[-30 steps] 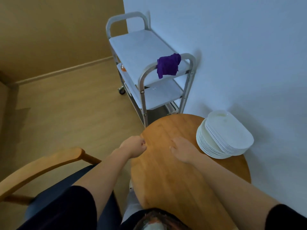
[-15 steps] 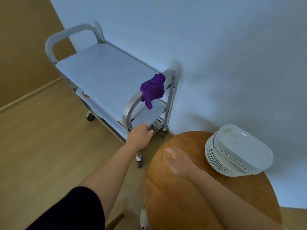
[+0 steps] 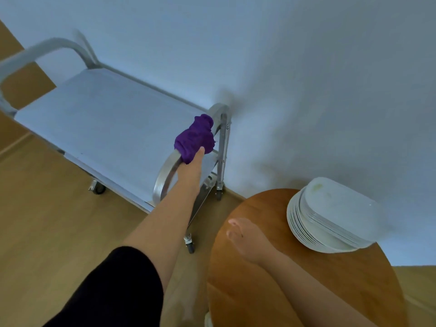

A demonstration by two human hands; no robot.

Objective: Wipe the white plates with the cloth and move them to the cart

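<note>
Left hand (image 3: 192, 169) is at the purple cloth (image 3: 194, 138) draped on the cart (image 3: 99, 119) handle, its grasp hidden, right hand (image 3: 247, 239) flat and released on the table (image 3: 330, 279) beside the white plates (image 3: 330, 215): fetching step, next lift the cloth free

No readable text, label, brand, number or sign appears anywhere in the view. The cart (image 3: 101, 119), the stacked white plates (image 3: 330, 215), the purple cloth (image 3: 195, 138) and the round wooden table (image 3: 306, 279) all show plain, unmarked surfaces, as does the wall (image 3: 306, 67) behind them.
</note>
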